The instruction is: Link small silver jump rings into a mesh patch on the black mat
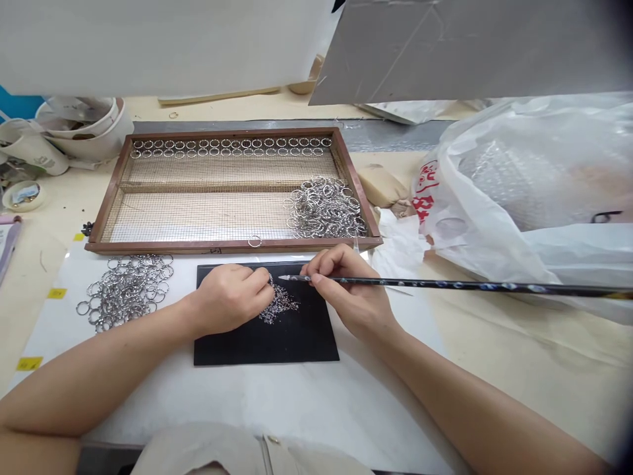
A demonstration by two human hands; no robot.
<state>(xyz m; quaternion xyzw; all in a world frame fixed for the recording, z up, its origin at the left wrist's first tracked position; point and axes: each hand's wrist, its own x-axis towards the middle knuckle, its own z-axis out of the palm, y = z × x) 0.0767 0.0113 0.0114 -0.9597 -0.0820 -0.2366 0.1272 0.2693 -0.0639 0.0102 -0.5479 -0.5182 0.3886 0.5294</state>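
Observation:
My right hand [349, 287] grips a long dark brush [420, 284] near its pale pointed tip, which points left toward my other hand. My left hand [232, 298] is closed in a pinch just left of that tip; a small silvery bit shows at its fingertips, but most of what it holds is hidden. Both hands are over a black mat [267, 344]. Tiny silvery beads [279, 305] lie heaped on the mat below the brush tip. Left of the mat, many metal rings [128, 290] lie in a loose pile on white paper.
Beyond the mat stands a wood-framed mesh tray [208, 214] with two rows of rings [227, 146] and a ring heap [326, 208]. A white plastic bag [475, 218] bulges at right. White containers [84, 132] stand at left. A grey panel [445, 53] hangs above.

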